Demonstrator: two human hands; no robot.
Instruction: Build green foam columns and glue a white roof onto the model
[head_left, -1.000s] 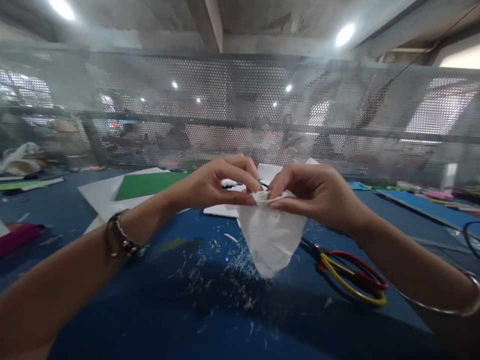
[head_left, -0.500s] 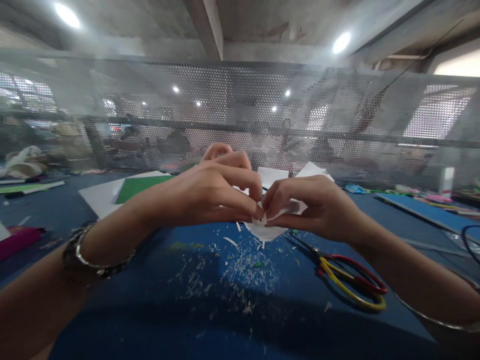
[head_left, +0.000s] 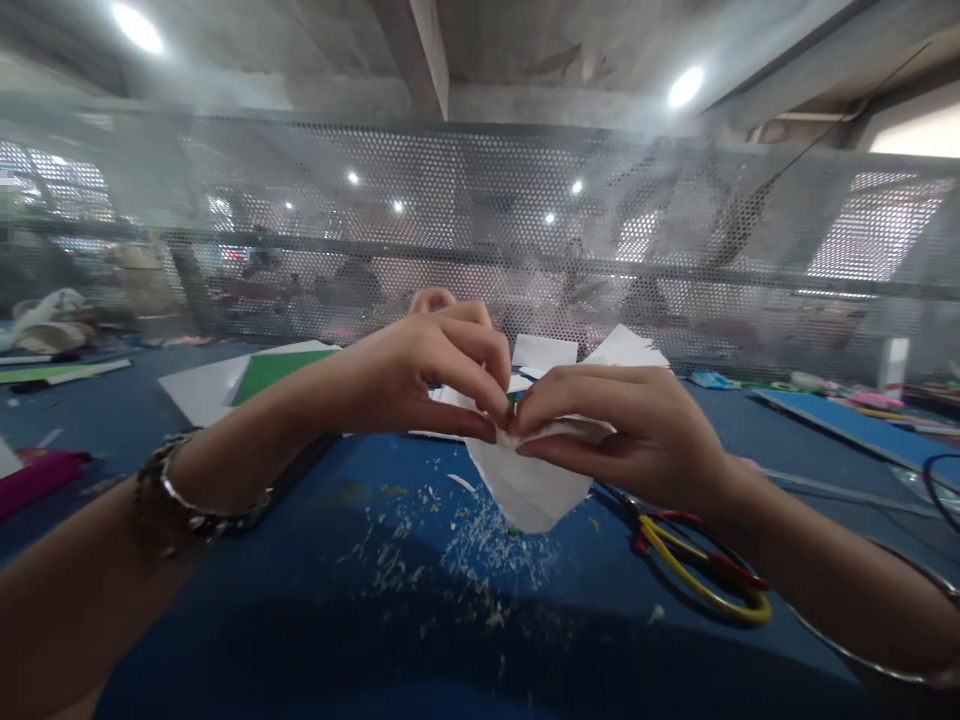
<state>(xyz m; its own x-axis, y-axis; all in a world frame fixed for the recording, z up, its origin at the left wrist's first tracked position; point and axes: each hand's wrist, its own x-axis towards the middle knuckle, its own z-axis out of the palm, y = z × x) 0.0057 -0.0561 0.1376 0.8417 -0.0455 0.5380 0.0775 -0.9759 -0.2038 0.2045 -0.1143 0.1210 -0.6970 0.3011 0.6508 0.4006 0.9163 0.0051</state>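
Observation:
Both hands meet over the middle of the blue table, pinching a thin white sheet of paper (head_left: 529, 492) that hangs toward me. My left hand (head_left: 439, 365) grips its upper edge between thumb and index finger, the other fingers curled above. Close beside it, my right hand (head_left: 622, 420) holds the same sheet between thumb and fingers. The exact pinch point is partly hidden by the fingertips. Under the right forearm lie scissors (head_left: 697, 570) with red and yellow handles, their blades pointing to the paper. Tiny white paper scraps (head_left: 495, 560) are scattered on the table below.
White sheets with a green sheet (head_left: 283, 376) on top lie behind my left forearm. Cut white paper (head_left: 626, 348) sits beyond my right hand. A magenta case (head_left: 45, 478) is at the left edge, a blue board (head_left: 847, 425) at the right. A perforated metal screen (head_left: 450, 230) stands behind the table.
The white sheet now hangs lower and shows more of its surface. The left hand has shifted slightly left, and the right hand has come a little left and lower, turning flatter.

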